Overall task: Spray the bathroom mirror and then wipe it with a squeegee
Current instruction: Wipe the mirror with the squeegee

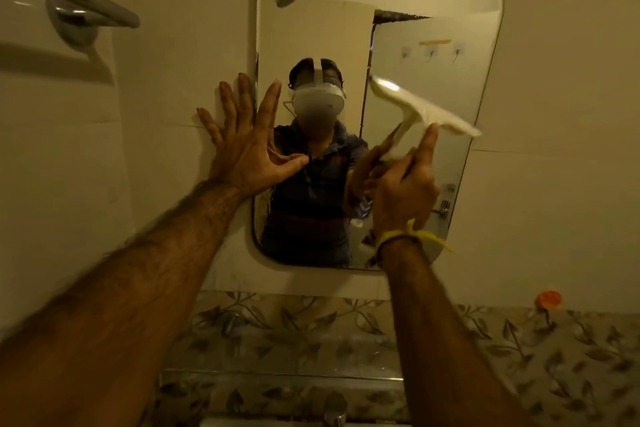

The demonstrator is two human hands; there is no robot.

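From the head view, I am bracing my left hand (242, 146), fingers spread flat, across the left edge of the mirror (398, 28), while my right hand (405, 184) is gripping the handle of the white squeegee (422, 107), its blade slanting across the mirror's right half. I am judging even pressure and overlapping downward pulls will be avoiding streaks.

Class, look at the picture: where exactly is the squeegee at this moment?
In the head view, the white squeegee is right of centre, held up by the right hand in front of the mirror, its blade at the mirror's right part.
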